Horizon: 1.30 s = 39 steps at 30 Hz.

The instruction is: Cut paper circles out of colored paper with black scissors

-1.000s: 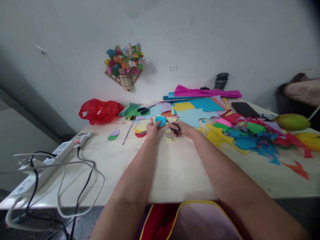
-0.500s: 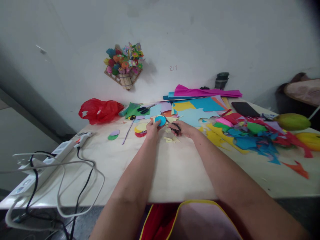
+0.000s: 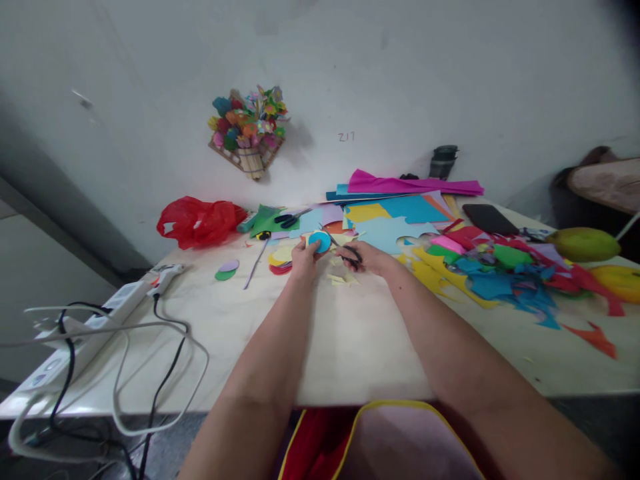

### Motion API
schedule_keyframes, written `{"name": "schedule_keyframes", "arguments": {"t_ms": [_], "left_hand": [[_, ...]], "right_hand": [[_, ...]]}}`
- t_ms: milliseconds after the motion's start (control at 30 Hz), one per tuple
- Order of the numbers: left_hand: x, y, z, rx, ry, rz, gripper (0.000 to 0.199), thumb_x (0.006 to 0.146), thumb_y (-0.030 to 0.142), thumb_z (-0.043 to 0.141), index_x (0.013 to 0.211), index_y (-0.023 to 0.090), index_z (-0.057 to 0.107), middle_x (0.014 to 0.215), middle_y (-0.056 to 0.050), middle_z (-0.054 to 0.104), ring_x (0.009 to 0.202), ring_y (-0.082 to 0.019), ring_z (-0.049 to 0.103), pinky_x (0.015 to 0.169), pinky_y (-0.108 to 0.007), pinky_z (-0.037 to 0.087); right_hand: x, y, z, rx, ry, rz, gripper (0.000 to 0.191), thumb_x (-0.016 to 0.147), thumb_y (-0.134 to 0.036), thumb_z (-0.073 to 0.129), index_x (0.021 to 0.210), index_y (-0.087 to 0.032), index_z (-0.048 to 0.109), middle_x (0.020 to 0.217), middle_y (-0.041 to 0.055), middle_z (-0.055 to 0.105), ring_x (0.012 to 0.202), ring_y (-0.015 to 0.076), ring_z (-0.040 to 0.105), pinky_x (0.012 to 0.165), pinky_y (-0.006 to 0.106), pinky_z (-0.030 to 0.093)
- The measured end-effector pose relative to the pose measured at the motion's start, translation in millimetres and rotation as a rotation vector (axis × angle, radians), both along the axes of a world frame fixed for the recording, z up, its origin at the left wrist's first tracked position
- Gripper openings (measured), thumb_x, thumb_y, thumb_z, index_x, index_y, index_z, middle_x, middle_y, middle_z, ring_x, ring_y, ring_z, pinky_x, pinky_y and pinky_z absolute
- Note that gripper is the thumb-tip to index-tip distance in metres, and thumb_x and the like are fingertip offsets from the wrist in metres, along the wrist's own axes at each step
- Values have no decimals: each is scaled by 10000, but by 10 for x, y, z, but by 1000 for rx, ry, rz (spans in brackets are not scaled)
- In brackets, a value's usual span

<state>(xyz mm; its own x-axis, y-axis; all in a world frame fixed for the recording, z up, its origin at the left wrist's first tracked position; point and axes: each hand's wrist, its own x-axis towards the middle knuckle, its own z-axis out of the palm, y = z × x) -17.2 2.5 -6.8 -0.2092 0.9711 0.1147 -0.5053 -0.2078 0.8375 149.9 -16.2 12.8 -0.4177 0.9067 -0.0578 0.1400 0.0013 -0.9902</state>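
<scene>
Between the thumb and fingers of my left hand [image 3: 303, 256] is a blue paper circle [image 3: 321, 242], with a little pale yellow paper showing at its edge. My right hand [image 3: 364, 256] is closed round the black handles of a pair of scissors [image 3: 354, 255], whose blades point up and left at the circle's right edge. Just left of my left hand lies a pile of cut circles [image 3: 281, 257], pale yellow over darker yellow and red. Small pale yellow scraps [image 3: 342, 277] lie on the table below the scissors.
Coloured paper scraps [image 3: 493, 280] cover the table's right side. Paper sheets [image 3: 423, 208] and a magenta roll [image 3: 415, 183] lie at the back. A second pair of scissors [image 3: 290, 219] and a red plastic bag [image 3: 200, 223] sit back left. A power strip [image 3: 107, 313] with cables runs along the left edge.
The blue circle and my left hand have shifted very slightly to the left. My right hand and the scissors look nearly unchanged.
</scene>
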Motion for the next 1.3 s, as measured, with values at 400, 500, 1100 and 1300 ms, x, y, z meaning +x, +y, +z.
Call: {"name": "schedule_keyframes", "arguments": {"t_ms": [400,500,1100,1300], "left_hand": [[2,-29,32,-15,4,5,342,461,263,880,670,160,630,668,-30,653,786,-236,692,805,-420,570],[3,-35,38,-23,7,-11,327,474,236,867,695,153,641,693,-37,665,789,-230,690,807,-424,573],[-14,-12,13,-22,4,-28,321,467,238,858,695,147,651,690,-36,682,800,-247,704,821,-424,563],[-20,-28,22,-14,6,-32,340,461,252,862,712,135,664,697,-54,687,798,-260,705,829,-433,556]], "right_hand": [[11,23,-25,9,-3,-1,255,786,-374,689,771,-167,540,557,-24,558,420,76,480,351,196,248],[6,16,-18,9,-7,-10,257,793,-380,686,774,-166,545,558,-23,560,417,76,481,352,199,251],[-19,-2,12,12,-10,-9,202,770,-276,666,709,-184,497,521,-32,526,401,81,447,361,203,220],[-13,23,-10,26,-13,5,213,770,-280,672,708,-182,494,529,-29,520,403,79,445,360,206,221]]}}
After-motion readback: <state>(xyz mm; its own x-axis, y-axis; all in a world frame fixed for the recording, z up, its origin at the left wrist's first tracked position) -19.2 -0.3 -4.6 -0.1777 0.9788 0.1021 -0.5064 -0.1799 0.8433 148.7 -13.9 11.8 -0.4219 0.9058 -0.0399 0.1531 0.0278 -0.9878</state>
